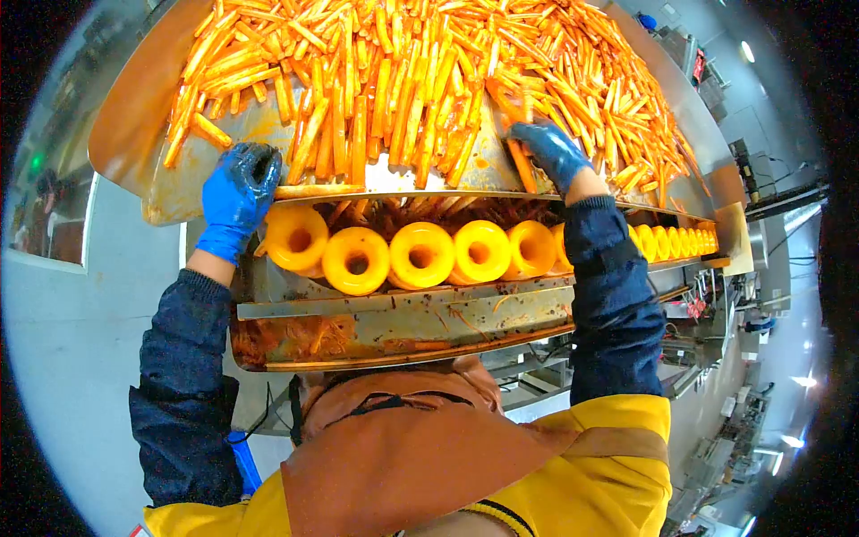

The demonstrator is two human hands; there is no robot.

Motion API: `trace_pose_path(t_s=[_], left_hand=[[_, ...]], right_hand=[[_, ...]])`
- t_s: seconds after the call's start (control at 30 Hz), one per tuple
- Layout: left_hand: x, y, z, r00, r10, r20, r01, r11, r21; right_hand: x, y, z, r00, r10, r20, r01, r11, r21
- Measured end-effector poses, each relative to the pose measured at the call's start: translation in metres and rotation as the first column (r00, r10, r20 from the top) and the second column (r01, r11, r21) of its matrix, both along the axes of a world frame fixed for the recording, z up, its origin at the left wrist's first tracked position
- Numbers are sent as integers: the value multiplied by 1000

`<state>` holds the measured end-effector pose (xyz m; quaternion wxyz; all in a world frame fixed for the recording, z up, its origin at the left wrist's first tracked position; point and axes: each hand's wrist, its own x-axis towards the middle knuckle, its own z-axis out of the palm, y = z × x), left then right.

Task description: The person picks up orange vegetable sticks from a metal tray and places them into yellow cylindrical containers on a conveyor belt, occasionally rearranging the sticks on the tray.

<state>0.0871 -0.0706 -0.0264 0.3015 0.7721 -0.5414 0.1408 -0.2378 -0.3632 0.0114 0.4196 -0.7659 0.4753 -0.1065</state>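
Orange, sauce-coated food sticks (416,89) lie heaped on a metal tray (170,183). My left hand (240,192), in a blue glove, is at the tray's near left edge with its fingers curled closed. What it holds, if anything, is hidden. Beside it, one pale stick (320,191) lies along the edge. My right hand (552,154), gloved in darker, sauce-smeared blue, reaches over the tray. Its fingers close on an orange stick (523,168) that slants toward the near rim.
Below the tray edge runs a row of yellow ring-shaped cups (421,256) with round holes. A stained metal trough (394,327) lies nearer to my body. Metal equipment (707,430) stands at the right, and a pale wall (80,340) is at the left.
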Motion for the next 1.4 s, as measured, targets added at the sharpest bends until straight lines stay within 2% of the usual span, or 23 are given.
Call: trace_pose_path(t_s=[0.03, 0.07, 0.1, 0.27, 0.33, 0.4, 0.47, 0.5, 0.6, 0.67, 0.7, 0.73, 0.8, 0.83, 0.9, 0.93, 1.0, 1.07, 1.13, 1.2, 1.27, 1.33, 1.4], left_hand=[[2, -1, -1, 1000, -4, 16, 4, 1000, 1], [4, -1, -3, 1000, -2, 15, 2, 1000, 1], [5, -1, -4, 999, -15, 37, 16, 1000, -16], [1, 0, -2, 1000, -2, 9, 2, 1000, 24], [0, 0, -1, 1000, 20, 16, -21, 1000, 22], [3, 1, -5, 1000, 24, 0, -24, 998, 60], [4, 1, -4, 1000, 29, -11, -28, 995, 96], [3, 2, -1, 1000, 27, 0, -27, 995, 92], [5, 1, -6, 999, 12, 37, -13, 999, 38], [5, -1, -7, 998, -5, 67, 6, 1000, -18], [3, -1, -5, 999, 5, 40, -5, 1000, 7], [3, 0, -3, 1000, 16, 13, -16, 999, 34], [4, -1, -2, 1000, 8, 10, -8, 999, 38], [4, 0, -2, 1000, 5, 1, -5, 999, 46], [4, 0, -4, 1000, 8, 12, -8, 1000, 29], [4, 0, -6, 1000, 9, 24, -9, 1000, 11], [6, 0, -8, 999, 2, 40, -3, 1000, 14], [6, -1, -6, 998, -8, 62, 7, 1000, 8], [3, 1, -2, 1000, 6, -11, -6, 1000, 19], [2, 0, -1, 1000, -3, -6, 3, 1000, 6], [1, 1, -1, 1000, -16, 0, 16, 1000, -1], [1, 0, 0, 999, -21, 42, 22, 1000, -20], [-1, 0, 2, 1000, -14, 12, 14, 999, -29]], right_hand=[[-4, 8, 0, 1000, 1, -1, -1, 1000, -1], [-8, 15, 0, 960, -148, 237, 162, 986, -39], [-13, 24, 0, 843, -272, 464, 324, 945, -35], [-23, 99, 8, 679, -221, 700, 363, 930, -58], [-23, 132, 1, 744, -263, 614, 353, 935, -27], [-15, 164, -15, 704, -264, 660, 288, 955, 75], [-18, 173, -36, 866, -227, 446, 214, 974, 81], [-21, 174, -42, 864, -227, 449, 213, 974, 83], [-24, 180, -45, 865, -164, 474, 245, 963, -115], [-11, 194, -33, 840, -173, 513, 149, 985, 89], [-1, 198, -44, 883, -111, 456, 133, 991, -15], [-5, 199, -43, 920, 222, 323, -42, 875, -483], [-17, 200, -28, 941, 336, -32, -286, 742, -606], [-22, 199, -14, 941, 337, -33, -287, 742, -606], [-32, 197, 8, 824, 334, -457, -529, 742, -411], [-32, 195, 7, 822, 337, -459, -531, 744, -405], [-29, 185, 6, 734, 431, -525, -671, 578, -464], [-16, 172, 8, 695, 466, -547, -708, 577, -408], [-2, 147, 25, 670, 593, -447, -741, 564, -363], [2, 102, 43, 825, 373, -426, -552, 695, -461], [1, 41, 27, 898, -57, -436, -302, 639, -707], [1, 5, 9, 781, -142, -608, -362, 691, -626], [-2, -2, 17, 777, -86, -624, -395, 704, -590]])
